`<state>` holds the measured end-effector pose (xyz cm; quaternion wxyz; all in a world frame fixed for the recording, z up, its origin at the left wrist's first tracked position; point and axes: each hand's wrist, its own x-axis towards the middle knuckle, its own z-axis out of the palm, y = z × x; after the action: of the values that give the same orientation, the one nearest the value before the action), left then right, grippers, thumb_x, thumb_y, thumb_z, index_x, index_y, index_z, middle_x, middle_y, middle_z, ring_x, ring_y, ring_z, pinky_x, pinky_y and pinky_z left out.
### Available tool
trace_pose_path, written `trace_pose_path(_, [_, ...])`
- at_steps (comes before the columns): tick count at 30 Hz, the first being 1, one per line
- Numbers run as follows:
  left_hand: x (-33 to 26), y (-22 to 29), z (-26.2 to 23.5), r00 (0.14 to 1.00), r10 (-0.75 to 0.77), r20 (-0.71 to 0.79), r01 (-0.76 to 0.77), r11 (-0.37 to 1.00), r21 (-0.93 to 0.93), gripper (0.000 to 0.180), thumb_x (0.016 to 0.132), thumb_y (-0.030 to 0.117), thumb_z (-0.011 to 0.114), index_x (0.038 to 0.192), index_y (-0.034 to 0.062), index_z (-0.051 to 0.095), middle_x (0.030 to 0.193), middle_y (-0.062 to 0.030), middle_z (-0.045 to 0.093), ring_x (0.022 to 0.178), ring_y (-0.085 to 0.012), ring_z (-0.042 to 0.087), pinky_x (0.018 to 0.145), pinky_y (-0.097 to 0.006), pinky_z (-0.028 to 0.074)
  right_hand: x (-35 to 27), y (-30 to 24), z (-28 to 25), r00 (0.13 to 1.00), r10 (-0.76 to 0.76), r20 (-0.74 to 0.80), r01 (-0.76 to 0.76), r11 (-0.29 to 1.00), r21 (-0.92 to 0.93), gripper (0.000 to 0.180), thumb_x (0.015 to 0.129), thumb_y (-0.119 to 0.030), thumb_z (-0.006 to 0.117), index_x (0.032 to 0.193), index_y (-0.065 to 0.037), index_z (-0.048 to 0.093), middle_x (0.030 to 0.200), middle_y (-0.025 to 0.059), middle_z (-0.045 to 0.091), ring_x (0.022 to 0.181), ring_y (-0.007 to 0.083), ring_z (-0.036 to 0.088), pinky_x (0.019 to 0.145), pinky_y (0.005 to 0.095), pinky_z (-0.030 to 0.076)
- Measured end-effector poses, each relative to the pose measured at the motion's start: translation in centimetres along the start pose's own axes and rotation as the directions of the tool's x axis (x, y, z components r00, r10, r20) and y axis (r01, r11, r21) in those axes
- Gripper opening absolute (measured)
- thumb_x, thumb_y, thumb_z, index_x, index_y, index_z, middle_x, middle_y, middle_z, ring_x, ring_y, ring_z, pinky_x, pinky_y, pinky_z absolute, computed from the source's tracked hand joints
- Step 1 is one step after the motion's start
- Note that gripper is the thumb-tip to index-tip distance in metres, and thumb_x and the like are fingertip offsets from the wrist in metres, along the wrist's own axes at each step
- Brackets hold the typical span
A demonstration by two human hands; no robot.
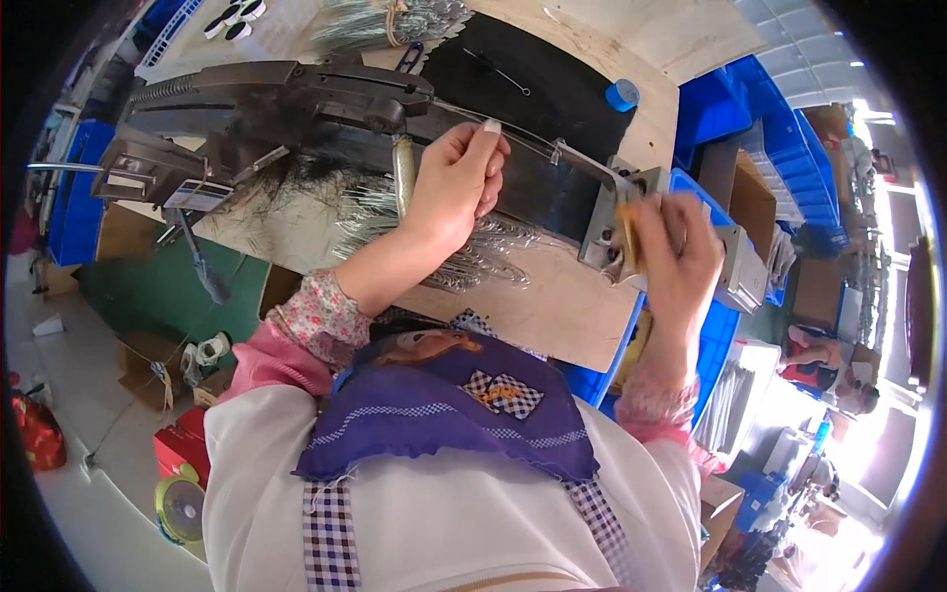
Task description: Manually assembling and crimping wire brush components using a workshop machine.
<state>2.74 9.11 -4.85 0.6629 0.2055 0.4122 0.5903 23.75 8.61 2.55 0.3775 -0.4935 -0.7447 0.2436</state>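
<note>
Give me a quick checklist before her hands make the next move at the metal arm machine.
1. Left hand gripping the thin rod: ok.
2. Right hand at the grey end bracket: ok, touching it.
3. Yellowish piece seated in bracket: cannot tell, blurred.
4. Silver wire pieces within reach on the wooden board: ok.
5. Fingers away from the machine arm pivot: ok.

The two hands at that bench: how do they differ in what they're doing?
The left hand is curled around a thin rod running along the dark machine, near the middle of the bench; the right hand is at the grey metal block at the bench's edge, pinching a small yellowish piece. The left hand looks sharp, the right blurred. Both come from pink floral sleeves.
</note>
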Motion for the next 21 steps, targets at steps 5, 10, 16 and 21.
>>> trace_pose_path(5, [-0.4,-0.6,-0.4,0.978,0.186,-0.096,-0.182,0.982,0.058,0.022,0.099,0.022,0.052,0.086,0.0052,0.056,0.060,0.0045,0.043,0.043,-0.0047,0.035,0.039,-0.022,0.023,9.7,0.5,6.7,0.931,-0.331,0.154,0.359,0.903,-0.234,0.017,0.084,-0.010,0.062,0.100,-0.006,0.067,0.090,0.0157,0.068,0.081,0.0360,0.065,0.069,0.0399,0.051])
trace_pose_path(10, [0.1,-1.2,-1.1,0.986,0.161,-0.046,-0.161,0.987,0.007,0.022,0.099,0.023,0.052,0.086,0.0061,0.056,0.060,0.0045,0.043,0.043,-0.0050,0.035,0.040,-0.022,0.024,10.8,1.2,9.6,0.794,-0.210,0.570,0.249,0.968,0.010,0.026,0.084,-0.009,0.061,0.108,0.001,0.066,0.094,0.0179,0.068,0.079,0.0314,0.067,0.071,0.0372,0.054])
trace_pose_path(16, [-0.4,-0.5,-1.2,0.995,0.098,-0.034,-0.099,0.995,-0.023,0.025,0.100,0.027,0.049,0.088,0.0071,0.057,0.063,0.0032,0.047,0.045,-0.0066,0.039,0.041,-0.022,0.029,11.6,0.9,7.5,0.733,-0.011,0.680,-0.161,0.969,0.189,0.028,0.089,-0.012,0.061,0.113,0.002,0.065,0.079,0.0045,0.066,0.067,0.0097,0.063,0.062,0.0243,0.051])
trace_pose_path(21, [0.3,-0.6,-1.4,0.991,0.032,0.128,-0.036,0.999,0.033,0.043,0.102,0.042,0.040,0.112,0.0033,0.055,0.094,-0.0081,0.063,0.079,-0.0149,0.062,0.068,-0.029,0.051,13.6,1.4,8.1,0.607,0.042,0.793,-0.283,0.945,0.166,0.031,0.090,-0.016,0.061,0.117,-0.001,0.063,0.078,0.0050,0.066,0.067,0.0116,0.063,0.065,0.0249,0.050])
